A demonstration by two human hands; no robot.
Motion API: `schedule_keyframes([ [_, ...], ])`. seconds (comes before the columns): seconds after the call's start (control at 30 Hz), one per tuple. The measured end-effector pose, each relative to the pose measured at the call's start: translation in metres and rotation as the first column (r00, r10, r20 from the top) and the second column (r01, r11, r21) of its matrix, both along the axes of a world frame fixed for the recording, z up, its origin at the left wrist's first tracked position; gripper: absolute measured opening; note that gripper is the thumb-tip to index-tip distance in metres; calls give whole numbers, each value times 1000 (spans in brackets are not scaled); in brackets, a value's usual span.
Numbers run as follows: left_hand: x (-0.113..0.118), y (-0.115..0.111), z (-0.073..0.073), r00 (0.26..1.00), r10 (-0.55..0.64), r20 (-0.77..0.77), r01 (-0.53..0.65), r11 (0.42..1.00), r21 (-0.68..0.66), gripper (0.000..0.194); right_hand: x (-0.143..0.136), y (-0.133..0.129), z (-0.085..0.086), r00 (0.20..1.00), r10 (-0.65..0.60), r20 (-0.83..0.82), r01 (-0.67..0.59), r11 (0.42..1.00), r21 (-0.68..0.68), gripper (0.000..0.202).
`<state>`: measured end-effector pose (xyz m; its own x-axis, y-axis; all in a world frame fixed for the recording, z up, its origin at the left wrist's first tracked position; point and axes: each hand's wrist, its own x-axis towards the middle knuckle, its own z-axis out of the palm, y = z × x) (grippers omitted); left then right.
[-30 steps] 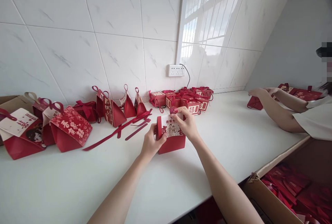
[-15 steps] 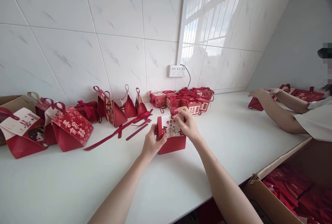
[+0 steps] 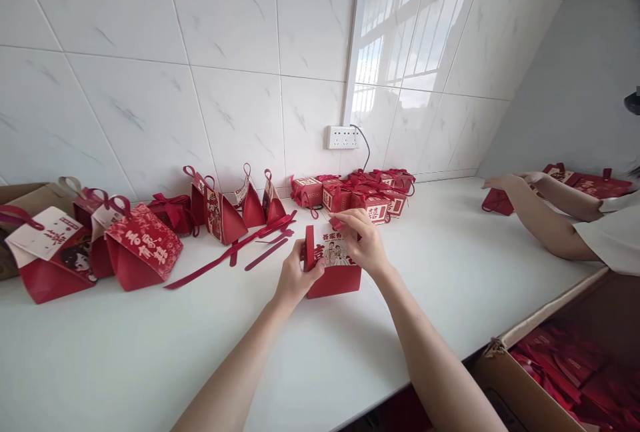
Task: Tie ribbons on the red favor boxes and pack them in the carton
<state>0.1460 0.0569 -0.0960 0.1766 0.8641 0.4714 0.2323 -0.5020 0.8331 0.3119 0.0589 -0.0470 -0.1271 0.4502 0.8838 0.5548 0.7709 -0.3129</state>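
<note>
1. One white table (image 3: 210,352) fills most of my view; its top looks smooth, so I judge that a sideways knock could make light boxes slide.
2. The cardboard carton (image 3: 500,375) stands open at the table's front edge, on the right. A swinging right forearm might catch its rim.
3. Loose ribbon strips (image 3: 267,254) lie scattered behind and to the left of the work; a dragging left sleeve or hand could snag them.
4. The wedding favour box (image 3: 334,282) stands on the table near the middle, between my two hands. Its thin card could crease if I squeezed unevenly.
5. My left hand (image 3: 295,275) has its grip closed on the box's left side, thumb on the printed front; too much thumb pressure could bow that panel.
6. My right hand (image 3: 367,242) is at the top, its grip nearly closed, fingers bent. I cannot tell whether it pinches anything.
7. The small red tab (image 3: 335,223) shows at those fingertips; a hard tug could tear the card around it.
</note>
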Motion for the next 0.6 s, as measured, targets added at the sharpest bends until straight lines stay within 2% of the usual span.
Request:
schedule_keyframes([
  [0.13, 1, 0, 1, 1000, -10, 19, 10, 1000, -10, 25, -4, -2, 1, 985, -85, -151, 65, 990, -128, 13],
  [0.27, 2, 1, -1, 999, -36, 27, 36, 999, -7, 26, -7, -4, 3, 957, -138, -254, 74, 967, -245, 14],
  [0.5, 3, 1, -3, 1000, -18, 2, 18, 1000, -3, 27, -12, -4, 6, 917, -159, -367, 32, 944, -329, 21],
  [0.6, 2, 2, -1, 1000, -14, 1, 14, 1000, -3, 31, -11, -14, 13, 884, -141, -446, 9, 958, -285, 20],
])
